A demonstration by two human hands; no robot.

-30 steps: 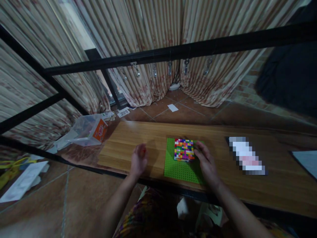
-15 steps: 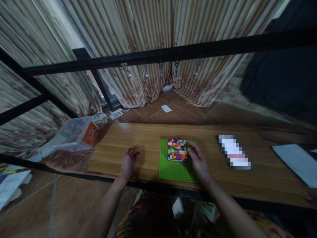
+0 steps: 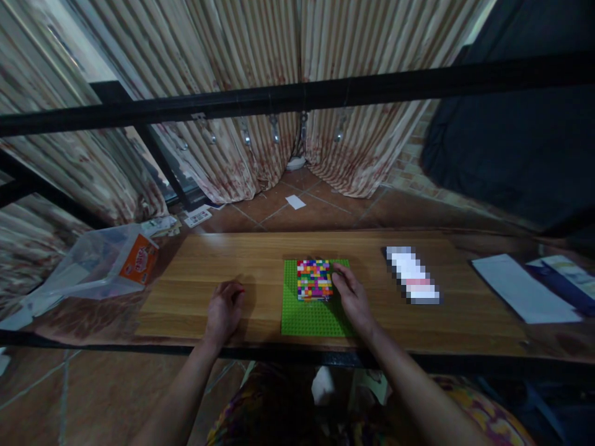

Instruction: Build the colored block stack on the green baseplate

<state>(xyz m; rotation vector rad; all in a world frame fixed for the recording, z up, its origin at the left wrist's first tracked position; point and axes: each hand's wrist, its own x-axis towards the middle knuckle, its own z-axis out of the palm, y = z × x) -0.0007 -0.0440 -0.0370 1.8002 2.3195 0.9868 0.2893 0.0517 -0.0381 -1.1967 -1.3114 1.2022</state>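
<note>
A block of many small multicoloured toy bricks [image 3: 315, 282] rests over the back part of a green studded baseplate [image 3: 316, 322]. My right hand [image 3: 352, 296] is closed at the block's right side, thumb and fingertips against its edge. Left of the baseplate, just over the wooden table [image 3: 186, 291], my left hand [image 3: 225, 308] pinches a small red toy brick [image 3: 241, 290], of which only a bit shows at the fingertips. Shadow hides the undersides of the fingers.
A phone [image 3: 413, 275] with a blurred screen lies right of the baseplate. Beyond it is a pale sheet [image 3: 525, 288]. A clear plastic bin [image 3: 100, 260] with an orange label lies at the left. A black metal bar [image 3: 279, 99] crosses in front of the curtains [image 3: 223, 56].
The view has shifted, so the table and everything on it sit farther left. Both hands keep much the same place relative to the block and baseplate.
</note>
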